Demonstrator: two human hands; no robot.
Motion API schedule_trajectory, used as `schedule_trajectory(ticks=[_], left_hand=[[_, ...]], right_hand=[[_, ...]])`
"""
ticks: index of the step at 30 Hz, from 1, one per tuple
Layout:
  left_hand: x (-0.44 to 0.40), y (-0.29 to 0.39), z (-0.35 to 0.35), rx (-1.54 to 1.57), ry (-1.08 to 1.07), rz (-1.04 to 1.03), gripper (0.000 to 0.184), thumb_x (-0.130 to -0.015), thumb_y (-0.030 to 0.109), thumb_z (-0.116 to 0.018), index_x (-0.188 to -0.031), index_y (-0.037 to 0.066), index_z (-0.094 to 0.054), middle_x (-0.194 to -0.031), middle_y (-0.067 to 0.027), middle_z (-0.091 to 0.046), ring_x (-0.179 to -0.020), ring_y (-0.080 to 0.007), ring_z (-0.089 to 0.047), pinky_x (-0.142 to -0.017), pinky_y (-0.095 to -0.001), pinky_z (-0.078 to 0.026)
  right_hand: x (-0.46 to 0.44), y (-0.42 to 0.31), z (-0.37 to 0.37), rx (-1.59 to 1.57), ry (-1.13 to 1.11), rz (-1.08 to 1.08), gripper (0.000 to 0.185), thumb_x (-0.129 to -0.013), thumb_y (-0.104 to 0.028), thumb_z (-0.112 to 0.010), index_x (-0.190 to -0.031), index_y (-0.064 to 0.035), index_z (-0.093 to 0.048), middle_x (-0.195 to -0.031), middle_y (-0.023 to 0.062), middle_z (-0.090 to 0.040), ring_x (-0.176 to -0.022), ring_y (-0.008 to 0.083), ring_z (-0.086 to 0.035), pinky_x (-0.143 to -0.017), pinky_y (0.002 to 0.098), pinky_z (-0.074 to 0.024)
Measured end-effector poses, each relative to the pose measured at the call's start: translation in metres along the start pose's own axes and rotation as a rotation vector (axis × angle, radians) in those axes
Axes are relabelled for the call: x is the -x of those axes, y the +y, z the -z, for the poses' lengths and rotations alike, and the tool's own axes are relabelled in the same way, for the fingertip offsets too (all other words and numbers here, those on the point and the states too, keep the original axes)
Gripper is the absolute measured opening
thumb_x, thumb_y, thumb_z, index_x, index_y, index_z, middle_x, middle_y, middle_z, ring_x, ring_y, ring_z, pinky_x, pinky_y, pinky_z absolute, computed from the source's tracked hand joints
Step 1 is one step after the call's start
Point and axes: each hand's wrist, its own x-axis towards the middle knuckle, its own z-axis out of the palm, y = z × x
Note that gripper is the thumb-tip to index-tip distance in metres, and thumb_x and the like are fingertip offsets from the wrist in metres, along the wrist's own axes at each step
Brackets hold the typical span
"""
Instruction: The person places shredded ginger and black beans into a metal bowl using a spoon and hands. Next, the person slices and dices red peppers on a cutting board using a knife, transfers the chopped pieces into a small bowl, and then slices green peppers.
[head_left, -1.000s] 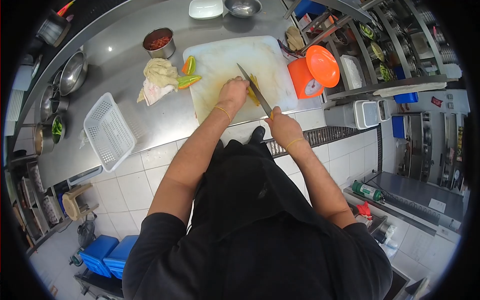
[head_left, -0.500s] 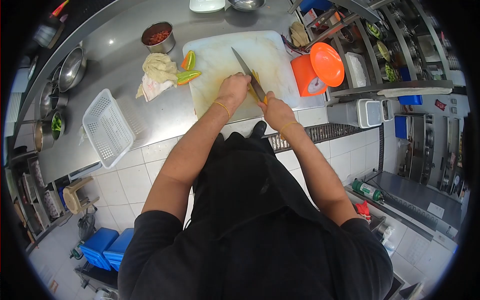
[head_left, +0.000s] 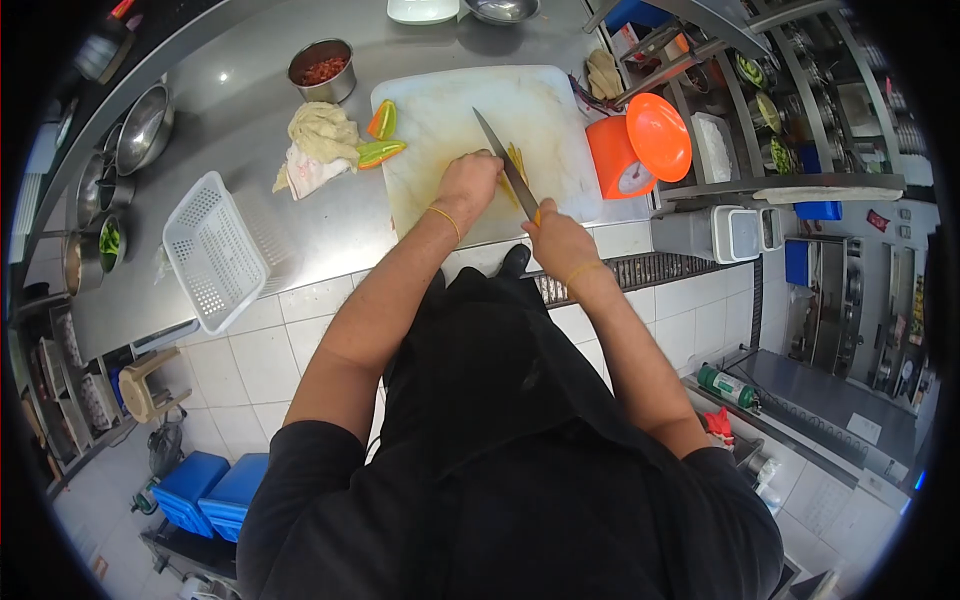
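Note:
My right hand (head_left: 562, 243) is closed round the yellow handle of a long knife (head_left: 508, 165), its blade pointing up and left over a white cutting board (head_left: 550, 95). Curled fingers of my left hand (head_left: 470, 187) press on the board beside the blade; what lies under them is too small to make out. Thin yellow-green strips (head_left: 517, 160) lie just right of the blade. Two cut pepper pieces, one orange and green (head_left: 383, 120), the other green (head_left: 380, 153), rest at the board's left edge.
Left of the board are crumpled cloths (head_left: 322, 135), a metal pot of chopped red food (head_left: 322, 71) and a white perforated basket (head_left: 215, 252). An orange scale (head_left: 615, 160) stands at its right. Metal bowls (head_left: 143, 130) sit at the far left.
The knife has moved back and forth beside my left fingers, my right hand shifting slightly with it. My left hand keeps its place on the board. The whole view has shifted a little.

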Motion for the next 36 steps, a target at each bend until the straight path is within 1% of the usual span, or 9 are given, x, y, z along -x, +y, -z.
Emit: schedule_trajectory(ticks=[6,11,18,21,26,29,32,35,36], left_hand=[[0.001,-0.004,-0.005,-0.028,0.041,-0.017,0.012,-0.093,0.013,-0.067,-0.096,0.005,-0.075,-0.102,-0.0150,-0.073,-0.098,-0.0372,-0.072,-0.087,-0.0479,-0.058],[0.005,0.002,-0.001,-0.049,0.005,-0.002,0.015,-0.092,0.010,-0.061,-0.096,0.005,-0.075,-0.102,-0.0159,-0.073,-0.100,-0.0358,-0.073,-0.089,-0.0463,-0.060],[0.007,0.002,0.003,-0.097,0.021,-0.051,0.015,-0.092,0.009,-0.061,-0.096,0.005,-0.074,-0.103,-0.0142,-0.074,-0.100,-0.0343,-0.073,-0.089,-0.0448,-0.059],[0.013,0.000,0.004,-0.046,-0.013,-0.075,0.015,-0.094,0.010,-0.062,-0.100,0.005,-0.075,-0.108,-0.0140,-0.074,-0.101,-0.0346,-0.073,-0.089,-0.0452,-0.059],[0.040,-0.013,0.014,0.123,0.143,-0.109,0.017,-0.094,0.006,-0.066,-0.108,0.003,-0.075,-0.117,-0.0148,-0.075,-0.104,-0.0362,-0.072,-0.090,-0.0450,-0.059],[0.075,-0.033,0.033,0.153,0.467,-0.073,0.023,-0.090,0.003,-0.070,-0.113,0.003,-0.073,-0.120,-0.0145,-0.072,-0.111,-0.0369,-0.068,-0.096,-0.0460,-0.056],[0.104,-0.056,0.064,-0.122,0.620,0.212,0.034,-0.085,0.003,-0.072,-0.119,0.006,-0.069,-0.124,-0.0122,-0.068,-0.117,-0.0363,-0.063,-0.102,-0.0488,-0.051],[0.107,-0.085,0.077,-0.230,0.526,0.243,0.039,-0.085,0.006,-0.072,-0.124,0.008,-0.067,-0.131,-0.0123,-0.064,-0.121,-0.0344,-0.060,-0.104,-0.0487,-0.048],[0.104,-0.092,0.077,-0.272,0.520,0.217,0.037,-0.086,0.007,-0.072,-0.122,0.008,-0.068,-0.128,-0.0123,-0.066,-0.118,-0.0340,-0.062,-0.102,-0.0482,-0.048]], right_hand=[[-0.019,-0.005,-0.036,-0.056,0.030,-0.085,0.038,-0.108,-0.031,-0.059,-0.120,0.0038,-0.049,-0.100,0.0313,-0.074,-0.100,0.0486,-0.072,-0.087,0.0561,-0.0570],[-0.014,-0.013,0.007,-0.036,-0.014,-0.020,0.040,-0.108,-0.032,-0.059,-0.123,0.0037,-0.049,-0.101,0.0316,-0.074,-0.101,0.0488,-0.072,-0.088,0.0562,-0.0568],[-0.033,-0.007,-0.034,-0.098,0.055,-0.049,0.042,-0.107,-0.033,-0.061,-0.123,0.0037,-0.050,-0.100,0.0317,-0.074,-0.100,0.0498,-0.072,-0.087,0.0561,-0.0569],[-0.048,-0.006,-0.018,-0.091,0.094,0.055,0.042,-0.106,-0.034,-0.062,-0.122,0.0035,-0.051,-0.097,0.0320,-0.073,-0.099,0.0500,-0.072,-0.085,0.0565,-0.0570],[-0.016,-0.005,-0.002,-0.109,0.099,0.055,0.042,-0.106,-0.036,-0.062,-0.120,0.0023,-0.053,-0.097,0.0323,-0.073,-0.097,0.0504,-0.072,-0.084,0.0584,-0.0559],[-0.004,0.002,-0.026,-0.165,0.057,0.080,0.043,-0.105,-0.037,-0.063,-0.119,0.0020,-0.053,-0.095,0.0327,-0.073,-0.095,0.0514,-0.071,-0.083,0.0598,-0.0551],[-0.009,0.028,-0.057,-0.188,0.093,0.111,0.044,-0.105,-0.040,-0.063,-0.118,0.0008,-0.052,-0.091,0.0324,-0.073,-0.091,0.0529,-0.070,-0.079,0.0612,-0.0545],[-0.006,0.050,-0.054,-0.180,0.094,0.089,0.044,-0.105,-0.042,-0.064,-0.116,-0.0006,-0.051,-0.090,0.0316,-0.073,-0.089,0.0528,-0.071,-0.076,0.0614,-0.0546],[-0.005,0.054,-0.048,-0.161,0.103,0.075,0.044,-0.105,-0.042,-0.064,-0.115,-0.0010,-0.051,-0.089,0.0315,-0.073,-0.088,0.0526,-0.071,-0.076,0.0613,-0.0546]])
